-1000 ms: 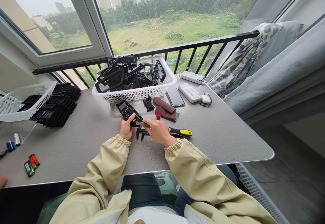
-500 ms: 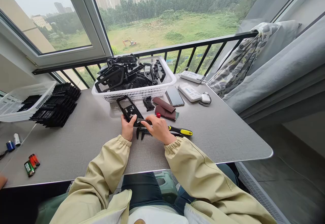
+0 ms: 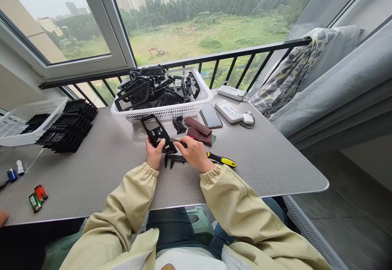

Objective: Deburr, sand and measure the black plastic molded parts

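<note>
the left hand (image 3: 154, 156) grips a black frame (image 3: 155, 132); the right hand (image 3: 194, 153) pinches a thin metal piece (image 3: 177, 141) (its exact kind is hard to see) beside it.

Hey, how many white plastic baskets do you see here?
2. One white plastic basket sits at the far edge of the table, heaped with black plastic parts. The other white plastic basket is at the left end. Others could be out of view.

1. Left hand (image 3: 154, 154) stands upright above the gray table (image 3: 92, 180), fingers curled in a grip.
2. Right hand (image 3: 195, 154) hovers palm-down just beside it, fingers reaching left.
3. Left forearm (image 3: 134, 192) and right forearm (image 3: 228, 194), both sleeved in beige, angle inward over the table's near edge.
</note>
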The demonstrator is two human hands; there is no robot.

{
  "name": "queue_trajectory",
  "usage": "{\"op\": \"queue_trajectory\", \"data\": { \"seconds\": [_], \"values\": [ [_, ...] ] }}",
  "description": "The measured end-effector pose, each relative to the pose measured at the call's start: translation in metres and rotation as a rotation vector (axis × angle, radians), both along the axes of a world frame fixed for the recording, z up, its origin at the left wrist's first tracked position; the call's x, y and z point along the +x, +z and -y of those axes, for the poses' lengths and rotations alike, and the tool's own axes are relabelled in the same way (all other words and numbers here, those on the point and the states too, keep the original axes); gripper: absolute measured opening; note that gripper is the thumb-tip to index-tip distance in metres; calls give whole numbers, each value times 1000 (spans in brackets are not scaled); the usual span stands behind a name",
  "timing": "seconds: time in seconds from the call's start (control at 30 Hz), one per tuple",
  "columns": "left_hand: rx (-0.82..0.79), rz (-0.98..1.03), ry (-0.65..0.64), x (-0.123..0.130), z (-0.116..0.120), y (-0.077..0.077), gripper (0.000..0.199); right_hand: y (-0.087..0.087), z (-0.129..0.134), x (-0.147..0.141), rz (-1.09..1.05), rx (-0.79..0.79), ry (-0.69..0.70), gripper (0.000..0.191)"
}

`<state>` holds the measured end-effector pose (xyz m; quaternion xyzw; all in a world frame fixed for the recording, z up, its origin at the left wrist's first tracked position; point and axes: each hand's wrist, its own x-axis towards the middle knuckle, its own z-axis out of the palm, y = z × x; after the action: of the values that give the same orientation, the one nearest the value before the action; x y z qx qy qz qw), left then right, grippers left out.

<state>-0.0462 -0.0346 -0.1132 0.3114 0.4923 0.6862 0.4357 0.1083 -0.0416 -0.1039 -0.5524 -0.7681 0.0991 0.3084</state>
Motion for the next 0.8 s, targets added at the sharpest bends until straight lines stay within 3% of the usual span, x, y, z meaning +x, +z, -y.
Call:
{"op": "queue_trajectory", "data": {
  "seconds": [0.17,0.33,0.5,0.67,0.8],
  "values": [
    [-4,-64,-14,0,0,0,39,0,1,-3,48,-14,87,31],
    [-7,-63,-11,-1,0,-2,41,0,0,-1,27,-28,-24,31],
    [-10,-52,-12,0,0,-2,40,0,1,-3,42,-13,77,32],
    [-54,92,-7,1,-2,4,42,1,0,-2,37,-42,-30,32],
    [-122,243,-69,0,-2,10,46,1,2,-3,51,-50,68,34]
  ]
}}
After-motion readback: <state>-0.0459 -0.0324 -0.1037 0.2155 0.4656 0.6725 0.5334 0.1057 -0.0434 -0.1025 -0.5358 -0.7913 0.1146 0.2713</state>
